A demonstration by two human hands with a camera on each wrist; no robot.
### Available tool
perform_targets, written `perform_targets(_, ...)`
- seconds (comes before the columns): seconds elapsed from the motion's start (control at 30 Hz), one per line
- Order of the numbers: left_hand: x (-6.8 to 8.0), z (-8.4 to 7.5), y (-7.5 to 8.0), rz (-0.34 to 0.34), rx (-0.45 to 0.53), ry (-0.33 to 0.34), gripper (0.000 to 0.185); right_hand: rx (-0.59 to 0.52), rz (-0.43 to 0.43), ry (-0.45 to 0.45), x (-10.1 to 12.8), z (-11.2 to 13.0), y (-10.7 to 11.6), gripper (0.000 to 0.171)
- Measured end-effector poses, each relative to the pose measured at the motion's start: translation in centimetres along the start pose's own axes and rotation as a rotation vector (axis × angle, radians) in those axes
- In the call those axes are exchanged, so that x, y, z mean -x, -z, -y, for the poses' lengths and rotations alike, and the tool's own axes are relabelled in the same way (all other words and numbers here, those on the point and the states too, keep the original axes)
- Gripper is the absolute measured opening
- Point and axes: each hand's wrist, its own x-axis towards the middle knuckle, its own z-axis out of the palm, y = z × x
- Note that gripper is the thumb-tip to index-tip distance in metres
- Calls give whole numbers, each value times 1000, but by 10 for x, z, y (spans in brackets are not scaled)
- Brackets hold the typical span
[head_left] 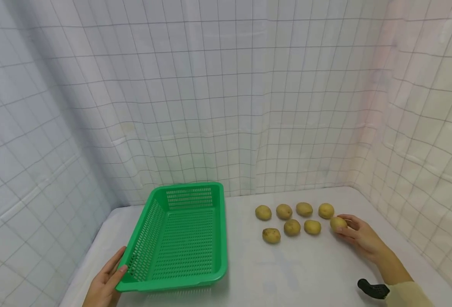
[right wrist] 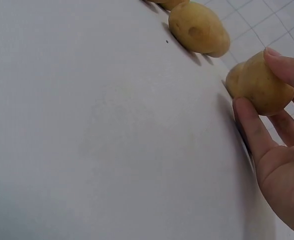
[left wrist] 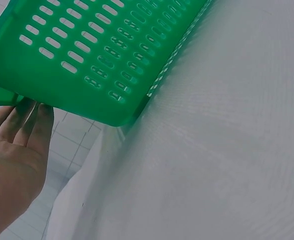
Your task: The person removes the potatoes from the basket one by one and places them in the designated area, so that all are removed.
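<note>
At the near left corner of a green slotted plastic basket (head_left: pixel 174 282), my left hand (head_left: pixel 105 279) grips the rim, thumb on top and fingers along the outside. The left wrist view shows the fingertips hooked under the basket's rim (left wrist: pixel 62 100). On the right side of the table, my right hand (head_left: pixel 358 236) holds a yellow-brown potato (head_left: pixel 338 224) between thumb and fingers. The right wrist view has this potato (right wrist: pixel 269 85) pinched close to the table surface, with another potato (right wrist: pixel 196 27) beyond it. Several more potatoes (head_left: pixel 292 227) lie in two rough rows left of that hand.
A white cloth covers the table (head_left: pixel 272 273). White grid-patterned curtains (head_left: pixel 229 106) enclose the back and both sides. A black curved piece (head_left: pixel 372 289) shows beside the right sleeve (head_left: pixel 407 295).
</note>
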Motion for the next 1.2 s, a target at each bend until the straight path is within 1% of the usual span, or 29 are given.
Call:
perform_targets(0.1,1,1,0,8,40,-21,63,65,-14,-2,0,-1,-1,48)
perform_targets(0.13,1,2,1,16,69,-33,62,110,-22,1,0,-2,-1,50)
perform_targets(0.2,1,3,1,22,81,-40,62,221,-36,10,0,-3,-2,57)
perform_targets(0.27,0,3,1,19,77,-37,63,325,-51,19,-2,-4,-3,64)
perform_targets(0.33,0,2,1,8,54,-16,66,414,-64,29,-3,-3,-4,65)
perform_targets(0.43,-1,1,1,-15,-4,14,69,486,-71,42,-4,-4,-7,64)
perform_targets(0.53,0,0,2,-13,-11,23,69,547,-82,53,-4,-5,-10,60)
perform_targets(0.63,0,-1,3,1,-10,27,69,574,-105,61,-2,-5,-12,56)
perform_targets(0.7,0,-2,4,-2,-45,37,69,586,-107,72,-1,-6,-13,55)
perform_targets(0.83,1,-3,7,-21,-71,48,69,583,-98,91,-4,-8,-18,56)
perform_targets(0.9,2,-3,7,-21,-44,40,70,572,-96,86,-5,-9,-20,58)
perform_targets(0.97,2,-4,6,-31,-52,40,70,563,-93,78,-5,-10,-21,61)
perform_targets(1.1,2,-5,1,-28,-13,50,73,599,-79,67,-4,-12,-21,68)
perform_targets(1.2,1,-5,-3,-20,34,41,73,617,-79,73,-3,-12,-21,70)
